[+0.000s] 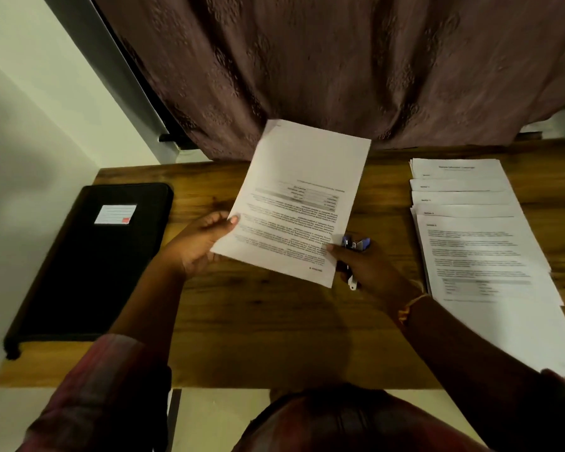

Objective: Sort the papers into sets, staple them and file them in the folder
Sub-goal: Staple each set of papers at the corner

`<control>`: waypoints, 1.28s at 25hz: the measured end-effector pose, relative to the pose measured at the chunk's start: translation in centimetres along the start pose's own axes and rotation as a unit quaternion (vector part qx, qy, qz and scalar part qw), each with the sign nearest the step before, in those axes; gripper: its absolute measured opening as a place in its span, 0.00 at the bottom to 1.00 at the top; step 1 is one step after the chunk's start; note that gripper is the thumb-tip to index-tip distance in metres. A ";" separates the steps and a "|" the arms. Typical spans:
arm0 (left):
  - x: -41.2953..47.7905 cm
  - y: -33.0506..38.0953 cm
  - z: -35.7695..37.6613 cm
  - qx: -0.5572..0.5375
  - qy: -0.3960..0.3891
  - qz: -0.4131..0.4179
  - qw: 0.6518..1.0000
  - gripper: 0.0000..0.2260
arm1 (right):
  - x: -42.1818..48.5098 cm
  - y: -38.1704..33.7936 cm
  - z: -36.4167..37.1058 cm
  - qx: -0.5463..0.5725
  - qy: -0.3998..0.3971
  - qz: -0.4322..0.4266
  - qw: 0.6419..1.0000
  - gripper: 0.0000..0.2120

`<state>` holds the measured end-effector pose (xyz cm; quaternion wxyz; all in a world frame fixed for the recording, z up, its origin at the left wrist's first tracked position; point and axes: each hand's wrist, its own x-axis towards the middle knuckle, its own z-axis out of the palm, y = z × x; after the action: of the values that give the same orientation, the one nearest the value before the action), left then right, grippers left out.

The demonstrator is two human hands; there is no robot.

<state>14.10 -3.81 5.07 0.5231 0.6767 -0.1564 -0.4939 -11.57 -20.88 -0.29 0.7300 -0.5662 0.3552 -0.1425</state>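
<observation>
Left hand (199, 244) pinches the paper set (302, 197) by its left edge, held up over the table (274, 327) | right hand (371, 267) grips the blue stapler (357, 245) at the set's near right corner, thumb on the sheet | loose papers (477, 230) fanned at right | black folder (92, 272) lies closed at far left.

The paper set (300, 197) is pinched at its left edge by the left hand (203, 243); what looks like a blue stapler (356, 244) is gripped in the right hand (369, 265) at its near corner. A black folder (95, 262) is laid off left, fanned sheets (480, 243) right.
</observation>
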 end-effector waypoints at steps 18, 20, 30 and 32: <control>-1.8 -11.1 13.5 -0.247 0.095 -0.131 0.955 0.08 | -1.0 4.8 1.0 0.026 0.135 0.139 0.981 0.07; -1.6 -11.2 13.4 -0.246 0.100 -0.124 0.956 0.09 | -1.4 4.4 0.8 0.043 0.100 0.142 0.984 0.10; -1.6 -11.1 13.0 -0.213 0.096 -0.052 0.971 0.11 | -6.6 4.8 0.4 0.190 -0.059 0.306 0.931 0.18; -1.8 -11.1 13.1 -0.200 0.091 -0.043 0.975 0.11 | -6.5 4.9 0.9 0.212 -0.061 0.294 0.930 0.18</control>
<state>-0.98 -5.27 -3.19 0.6380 0.6067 0.0232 -0.4737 -16.56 -14.72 -2.36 0.8628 -0.2759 0.4217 0.0415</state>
